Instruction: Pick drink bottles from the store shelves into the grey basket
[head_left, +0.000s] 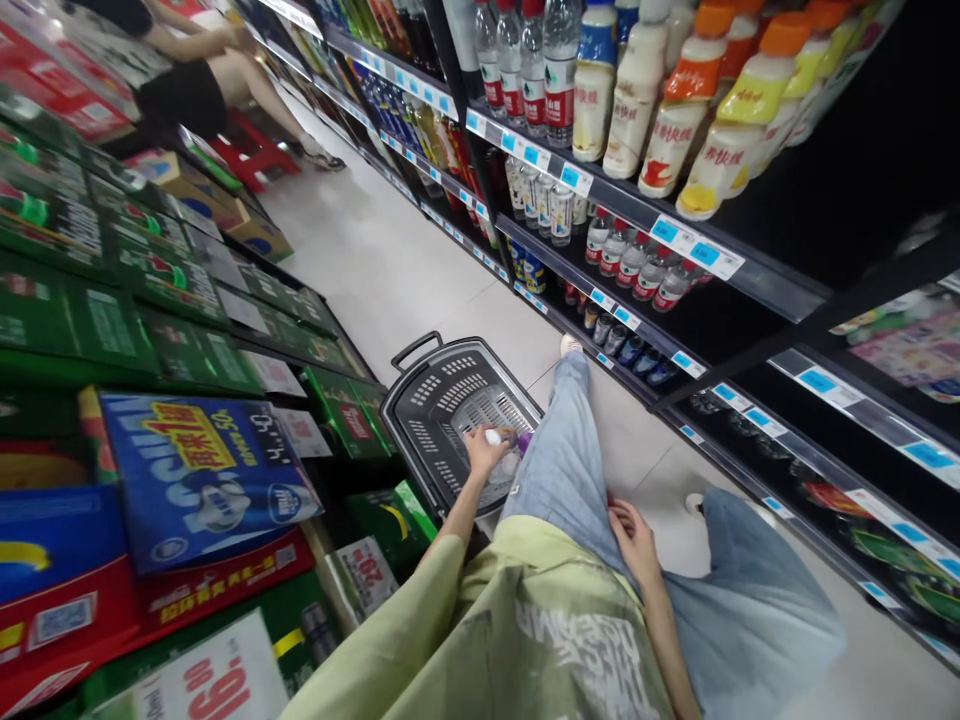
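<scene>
A dark grey shopping basket [427, 420] with slotted walls stands on the floor in front of me, its black handle tipped out to the far side. My left hand [486, 452] reaches into it, fingers closed around a white-capped bottle [493, 437]; most of its body is hidden or blurred. Beside that hand, a small purple thing [524, 441] and something clear lie in the basket, too small to name. My right hand [632, 538] rests against my jeans at the thigh, fingers loosely bent and apart, holding nothing visible.
Shelves with drink bottles [667, 130] and price-tag edges [697, 245] run along the right. Stacked green beer cartons [172, 270] and a blue carton [214, 475] line the left. A seated person's leg [259, 95] and a red stool [255, 150] are farther up the aisle floor [345, 240].
</scene>
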